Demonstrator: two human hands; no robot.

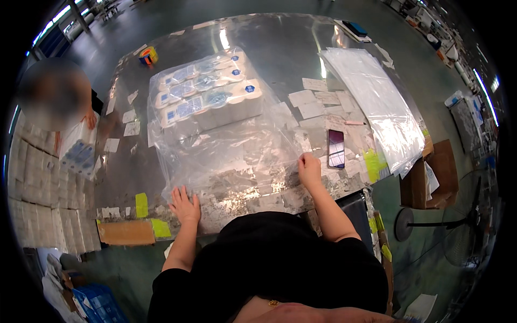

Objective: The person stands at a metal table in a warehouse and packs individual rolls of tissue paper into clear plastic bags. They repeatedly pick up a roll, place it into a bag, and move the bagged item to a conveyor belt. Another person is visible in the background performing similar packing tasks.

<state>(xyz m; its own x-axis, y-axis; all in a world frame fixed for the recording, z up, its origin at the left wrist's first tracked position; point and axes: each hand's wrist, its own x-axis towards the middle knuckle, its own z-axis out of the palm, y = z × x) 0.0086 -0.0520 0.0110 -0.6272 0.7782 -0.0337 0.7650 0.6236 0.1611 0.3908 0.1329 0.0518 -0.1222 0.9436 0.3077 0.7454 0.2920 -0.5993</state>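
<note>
A large clear plastic bag (231, 156) lies on the table in front of me. In its far part are several white packs of rolls (212, 102) with blue labels, side by side. The near part of the bag is slack and wrinkled. My left hand (186, 206) rests with fingers spread at the bag's near left corner, touching the film or the tabletop. At the near right corner, my right hand (309, 169) is closed in a pinch on the bag's edge.
A phone (336, 149) and a pink pen (355, 123) lie right of the bag, near a stack of flat plastic bags (377, 102). Tape rolls (148, 55) sit far left. A co-worker's hand (89, 118) touches a wrapped pack (79, 148) beside stacked packs. A fan (458, 231) stands right.
</note>
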